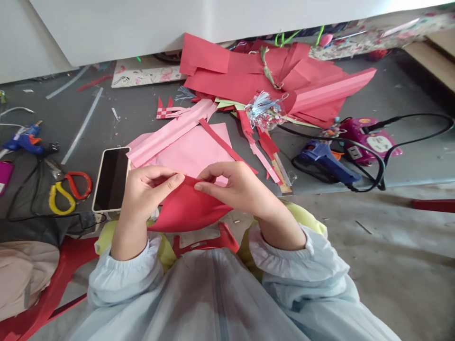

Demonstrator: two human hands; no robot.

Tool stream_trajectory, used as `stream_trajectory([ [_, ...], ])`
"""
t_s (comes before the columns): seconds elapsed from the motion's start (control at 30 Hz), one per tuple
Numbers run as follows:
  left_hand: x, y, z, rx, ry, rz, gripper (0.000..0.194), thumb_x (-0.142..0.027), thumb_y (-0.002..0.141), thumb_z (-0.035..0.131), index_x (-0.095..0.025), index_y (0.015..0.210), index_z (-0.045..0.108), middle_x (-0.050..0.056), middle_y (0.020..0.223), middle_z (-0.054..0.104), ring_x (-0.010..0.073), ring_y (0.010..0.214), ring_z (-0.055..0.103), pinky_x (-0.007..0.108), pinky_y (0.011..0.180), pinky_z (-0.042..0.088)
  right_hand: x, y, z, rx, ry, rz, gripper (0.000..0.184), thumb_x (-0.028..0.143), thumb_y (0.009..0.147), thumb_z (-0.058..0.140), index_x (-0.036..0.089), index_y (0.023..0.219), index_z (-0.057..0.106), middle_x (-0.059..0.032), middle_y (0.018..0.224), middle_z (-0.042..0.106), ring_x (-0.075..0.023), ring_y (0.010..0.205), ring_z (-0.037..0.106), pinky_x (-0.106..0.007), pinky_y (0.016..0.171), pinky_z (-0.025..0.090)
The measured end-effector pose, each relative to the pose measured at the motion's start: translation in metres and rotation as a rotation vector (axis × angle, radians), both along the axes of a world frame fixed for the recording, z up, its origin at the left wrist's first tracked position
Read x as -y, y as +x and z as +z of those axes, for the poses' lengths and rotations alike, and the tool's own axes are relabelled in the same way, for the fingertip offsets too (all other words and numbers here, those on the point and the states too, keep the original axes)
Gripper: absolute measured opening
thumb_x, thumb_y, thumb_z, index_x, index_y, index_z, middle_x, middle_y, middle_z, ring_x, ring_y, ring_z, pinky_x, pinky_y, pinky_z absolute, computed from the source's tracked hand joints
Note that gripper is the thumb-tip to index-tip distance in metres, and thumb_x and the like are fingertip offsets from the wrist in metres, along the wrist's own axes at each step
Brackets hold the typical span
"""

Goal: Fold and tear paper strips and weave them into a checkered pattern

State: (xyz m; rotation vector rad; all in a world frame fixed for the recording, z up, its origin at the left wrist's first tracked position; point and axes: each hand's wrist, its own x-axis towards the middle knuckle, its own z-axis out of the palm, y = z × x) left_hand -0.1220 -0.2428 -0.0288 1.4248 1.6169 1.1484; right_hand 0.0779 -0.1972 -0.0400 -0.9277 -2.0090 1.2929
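A sheet of red paper (192, 208) hangs between my two hands at the near edge of the table, its top edge folded over in a narrow strip. My left hand (151, 189) pinches that edge between thumb and fingers. Close beside it, my right hand (231, 182) pinches the same edge farther right. Just beyond lie a pink paper sheet (199, 144), a pleated pink strip (170, 130) and a thin red paper strip (227, 146). The lower part of the red sheet curves down over my lap.
Red paper sheets (227, 85) are heaped at the back, with a blue tassel (263, 105) on a bag of beads. At left lie a phone (112, 180) and scissors (62, 196). A blue glue gun (325, 161) and a corded purple box (371, 139) sit at right.
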Motion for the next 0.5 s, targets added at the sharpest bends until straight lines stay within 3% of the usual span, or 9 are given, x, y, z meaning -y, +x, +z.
stream_trajectory([
  [0.3, -0.0022, 0.0026, -0.0035, -0.007, 0.033, 0.027, 0.003, -0.025, 0.070, 0.079, -0.022, 0.070, 0.077, 0.003, 0.070, 0.078, 0.0174, 0.065, 0.072, 0.027, 0.059, 0.059, -0.0010, -0.0018, -0.0004, 0.026, -0.006, -0.014, 0.012, 0.022, 0.088, 0.066, 0.016, 0.080, 0.072, -0.0020, 0.078, 0.075, -0.0134, 0.071, 0.063, -0.027, 0.068, 0.045],
  [0.5, -0.0019, 0.0003, -0.0037, -0.057, 0.015, 0.001, 0.010, -0.031, 0.070, 0.080, -0.021, 0.072, 0.077, 0.004, 0.072, 0.077, 0.0192, 0.069, 0.073, 0.030, 0.064, 0.061, -0.0025, -0.0011, -0.0029, 0.015, -0.040, -0.029, 0.013, 0.021, 0.087, 0.065, 0.016, 0.079, 0.074, -0.0017, 0.076, 0.075, -0.0133, 0.070, 0.063, -0.026, 0.067, 0.045],
])
